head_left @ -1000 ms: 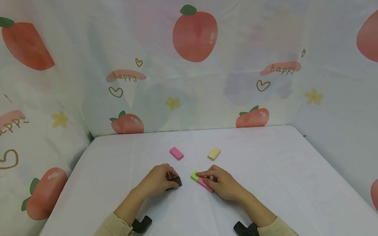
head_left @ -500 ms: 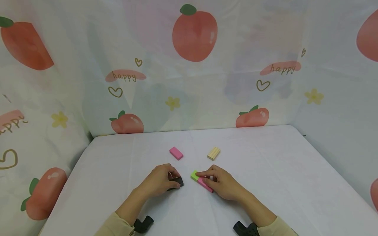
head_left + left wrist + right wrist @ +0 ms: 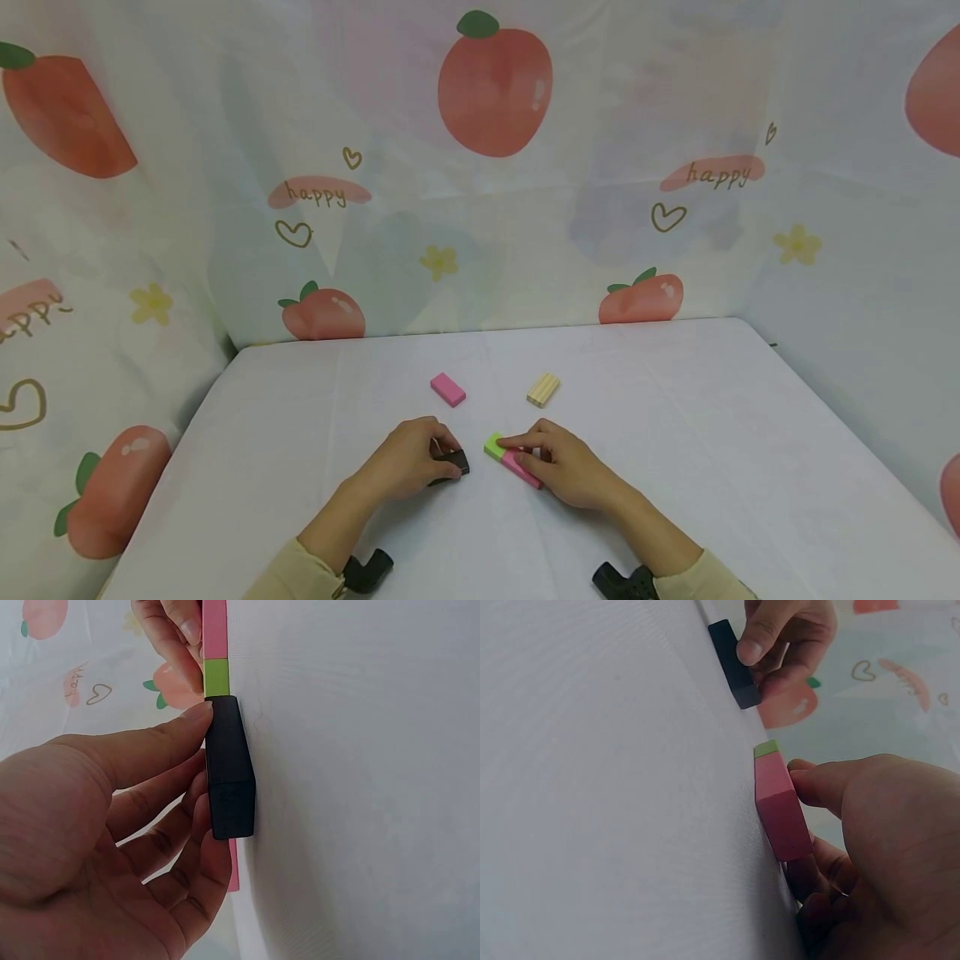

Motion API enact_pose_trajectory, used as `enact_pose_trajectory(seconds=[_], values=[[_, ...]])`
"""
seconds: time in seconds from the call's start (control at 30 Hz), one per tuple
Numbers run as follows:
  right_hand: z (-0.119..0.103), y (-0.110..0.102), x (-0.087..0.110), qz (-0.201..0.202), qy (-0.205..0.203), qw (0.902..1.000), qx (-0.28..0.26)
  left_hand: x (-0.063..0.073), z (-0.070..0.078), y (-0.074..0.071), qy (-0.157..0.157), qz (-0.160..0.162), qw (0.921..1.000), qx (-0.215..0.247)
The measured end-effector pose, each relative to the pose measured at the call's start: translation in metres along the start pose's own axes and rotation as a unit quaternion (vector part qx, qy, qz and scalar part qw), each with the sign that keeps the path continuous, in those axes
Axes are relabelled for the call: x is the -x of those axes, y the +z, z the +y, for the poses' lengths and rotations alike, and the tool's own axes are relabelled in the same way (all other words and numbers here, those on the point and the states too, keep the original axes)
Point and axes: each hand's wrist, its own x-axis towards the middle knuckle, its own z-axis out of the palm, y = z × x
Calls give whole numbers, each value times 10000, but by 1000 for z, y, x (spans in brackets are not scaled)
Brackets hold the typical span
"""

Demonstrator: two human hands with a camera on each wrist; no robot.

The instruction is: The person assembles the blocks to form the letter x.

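Note:
My left hand (image 3: 408, 457) pinches a black rectangular block (image 3: 231, 765) between thumb and fingers, low over the white table. My right hand (image 3: 566, 467) holds a long pink-and-green block (image 3: 780, 802) lying slanted on the cloth. Its green end points toward the black block, and the pink part lies nearer me. In the head view a small gap separates the two blocks. The right index fingertip (image 3: 504, 443) is at the green part, while the thumb is against the pink. Fingers partly cover both blocks.
Behind the hands a small pink block (image 3: 448, 390) lies at the left. A cream striped block (image 3: 543, 390) lies at the right. The white-clothed table (image 3: 675, 433) ends at a fruit-printed curtain (image 3: 487, 250) on the back and sides.
My left hand has slid slightly to the right with the black block, narrowing the gap to the green end. The right hand and the pink-and-green block have stayed still.

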Motion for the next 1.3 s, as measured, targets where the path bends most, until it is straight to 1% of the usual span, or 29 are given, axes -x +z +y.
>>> enact_pose_trajectory(seconds=[0.37, 0.73, 1.07, 1.3], values=[[0, -1, 0, -15, -24, 10000, 1, -1, 3, 2, 39, 1, 10000, -13], [0, -1, 1, 13, -74, 10000, -39, -2, 4, 3, -21, -21, 10000, 8], [-1, -1, 0, 17, -81, 10000, -40, -4, 6, 6, 40, 31, 10000, -14], [-1, -1, 0, 21, -23, 10000, -32, -3, 9, 6, -51, 13, 10000, -17]])
